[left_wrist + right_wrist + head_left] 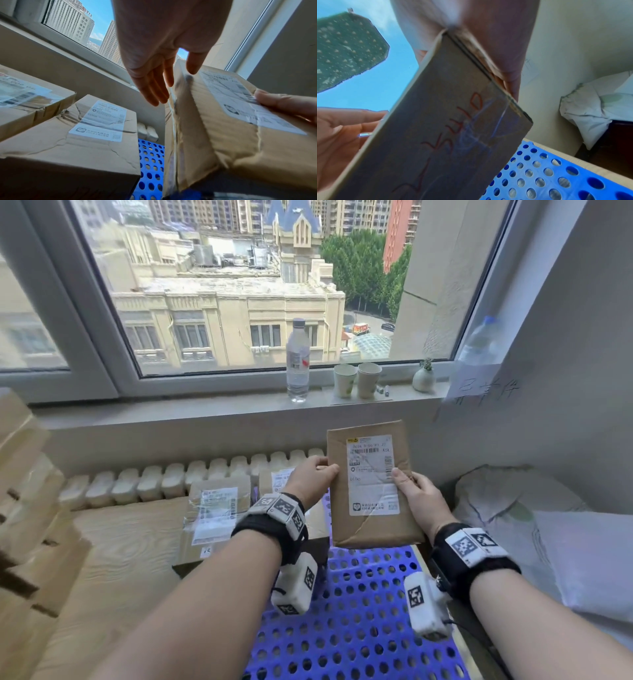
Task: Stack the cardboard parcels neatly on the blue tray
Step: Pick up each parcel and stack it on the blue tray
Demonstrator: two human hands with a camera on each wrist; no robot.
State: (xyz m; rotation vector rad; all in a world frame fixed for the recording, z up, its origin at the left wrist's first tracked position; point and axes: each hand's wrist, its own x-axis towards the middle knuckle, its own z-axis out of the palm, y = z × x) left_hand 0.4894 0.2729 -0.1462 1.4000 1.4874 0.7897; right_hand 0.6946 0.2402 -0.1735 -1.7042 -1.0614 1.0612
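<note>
I hold a flat brown cardboard parcel (371, 484) with a white shipping label upright above the far end of the blue perforated tray (359, 628). My left hand (313, 479) pinches its left edge, thumb on the front and straight fingers behind. My right hand (409, 491) grips the right edge, thumb on the label. In the left wrist view the parcel (214, 135) hangs over the tray (150, 162). Its underside (445, 135) bears red handwriting. Two more labelled parcels (215, 508) (77, 142) lie to the left of the bare tray.
A white radiator (191, 477) runs below the window sill, which carries a water bottle (298, 361), two paper cups (358, 380) and a small vase (423, 376). Stacked cardboard (24, 491) stands at the left. White plastic bags (513, 501) lie by the right wall.
</note>
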